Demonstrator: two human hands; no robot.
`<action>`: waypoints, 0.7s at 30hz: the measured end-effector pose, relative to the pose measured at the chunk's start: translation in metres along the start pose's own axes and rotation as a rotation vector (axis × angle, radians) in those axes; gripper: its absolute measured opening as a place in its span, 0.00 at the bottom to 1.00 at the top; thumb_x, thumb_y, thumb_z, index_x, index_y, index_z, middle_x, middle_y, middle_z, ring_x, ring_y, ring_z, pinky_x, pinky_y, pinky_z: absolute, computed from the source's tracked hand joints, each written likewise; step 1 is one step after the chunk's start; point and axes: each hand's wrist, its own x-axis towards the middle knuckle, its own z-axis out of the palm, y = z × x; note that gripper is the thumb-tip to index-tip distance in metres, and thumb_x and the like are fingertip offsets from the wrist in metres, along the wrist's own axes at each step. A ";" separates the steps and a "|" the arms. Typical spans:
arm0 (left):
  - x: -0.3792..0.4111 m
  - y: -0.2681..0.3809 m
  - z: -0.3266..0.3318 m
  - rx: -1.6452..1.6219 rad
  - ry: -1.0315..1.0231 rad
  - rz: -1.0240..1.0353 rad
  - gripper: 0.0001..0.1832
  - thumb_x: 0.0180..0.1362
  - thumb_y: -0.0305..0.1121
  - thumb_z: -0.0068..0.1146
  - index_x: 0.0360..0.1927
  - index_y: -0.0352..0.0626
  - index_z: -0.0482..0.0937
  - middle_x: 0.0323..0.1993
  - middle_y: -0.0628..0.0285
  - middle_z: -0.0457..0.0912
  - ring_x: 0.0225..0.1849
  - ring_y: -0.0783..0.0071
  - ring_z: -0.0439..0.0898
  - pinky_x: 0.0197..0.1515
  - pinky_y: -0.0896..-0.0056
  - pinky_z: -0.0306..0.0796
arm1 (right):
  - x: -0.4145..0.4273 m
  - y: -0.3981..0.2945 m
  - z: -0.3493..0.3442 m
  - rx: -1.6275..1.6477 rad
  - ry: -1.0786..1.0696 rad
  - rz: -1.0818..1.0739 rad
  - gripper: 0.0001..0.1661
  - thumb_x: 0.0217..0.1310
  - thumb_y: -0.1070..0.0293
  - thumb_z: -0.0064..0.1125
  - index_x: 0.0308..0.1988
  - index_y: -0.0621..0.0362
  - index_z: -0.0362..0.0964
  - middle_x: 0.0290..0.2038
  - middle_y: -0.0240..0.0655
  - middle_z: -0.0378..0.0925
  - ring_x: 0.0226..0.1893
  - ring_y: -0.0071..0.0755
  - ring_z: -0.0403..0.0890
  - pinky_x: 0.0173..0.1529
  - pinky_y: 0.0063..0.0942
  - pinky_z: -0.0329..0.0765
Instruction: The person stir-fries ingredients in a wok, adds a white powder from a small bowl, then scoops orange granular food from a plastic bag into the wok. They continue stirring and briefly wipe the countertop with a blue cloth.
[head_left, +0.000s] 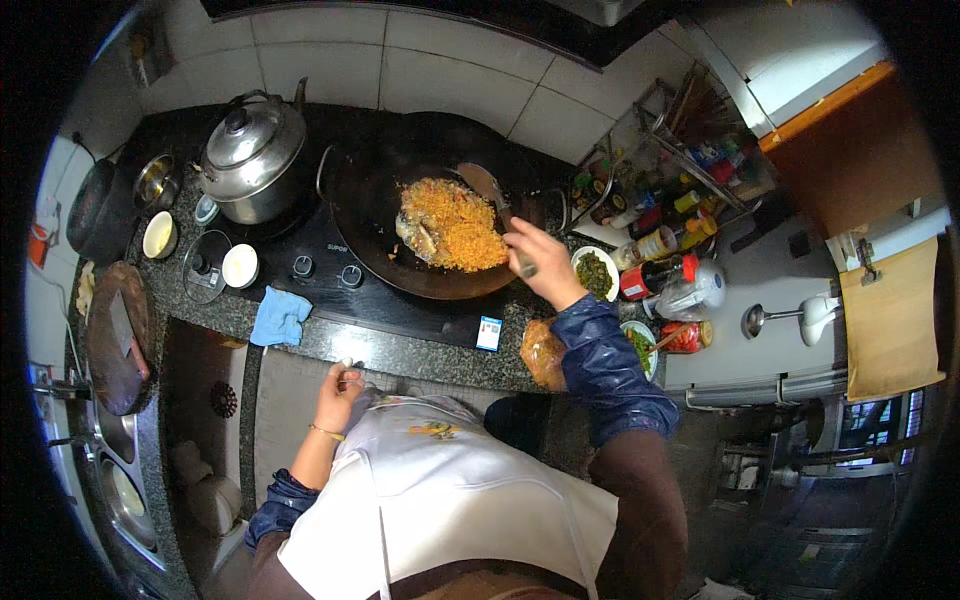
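Observation:
My right hand (541, 262) grips the handle of a metal wok spatula (480, 184), its blade resting against the far side of the food. Orange-yellow crumbly food (465, 236) lies heaped in a dark wok (367, 240), with paler pieces along its left edge. The wok sits on a black Supor cooktop (322, 259) and has loop handles at both sides. Low in front of the counter edge, my left hand (339, 394) is half curled near my apron (450, 465). A small whitish spot shows at its fingertips; whether it is something held is unclear.
A lidded steel pot (255, 169) stands left of the wok. A blue cloth (280, 316) lies on the counter edge. Bowls of greens (595, 271), a bagged orange item (543, 352) and several bottles (652, 277) crowd the right. A cleaver (121, 322) rests on a round chopping board (112, 382) at left.

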 end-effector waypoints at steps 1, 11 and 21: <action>0.000 0.000 -0.002 -0.026 -0.015 -0.007 0.23 0.48 0.22 0.52 0.50 0.36 0.64 0.32 0.66 0.72 0.30 0.83 0.68 0.37 0.83 0.65 | 0.000 -0.003 -0.007 0.108 0.037 0.094 0.10 0.47 0.71 0.54 0.36 0.55 0.72 0.46 0.43 0.71 0.42 0.40 0.76 0.44 0.29 0.75; 0.020 0.021 -0.021 -0.014 -0.055 -0.017 0.23 0.49 0.22 0.53 0.50 0.34 0.63 0.34 0.65 0.72 0.33 0.82 0.70 0.39 0.81 0.66 | 0.080 -0.058 -0.082 -0.135 -0.076 0.433 0.16 0.46 0.56 0.55 0.25 0.59 0.71 0.21 0.47 0.73 0.24 0.51 0.75 0.29 0.35 0.72; 0.020 0.019 -0.075 -0.089 0.029 -0.041 0.19 0.50 0.23 0.52 0.47 0.33 0.66 0.33 0.65 0.73 0.33 0.83 0.70 0.37 0.84 0.66 | 0.056 -0.019 0.006 0.612 0.202 0.731 0.11 0.48 0.67 0.54 0.32 0.62 0.72 0.22 0.32 0.75 0.24 0.21 0.75 0.29 0.21 0.71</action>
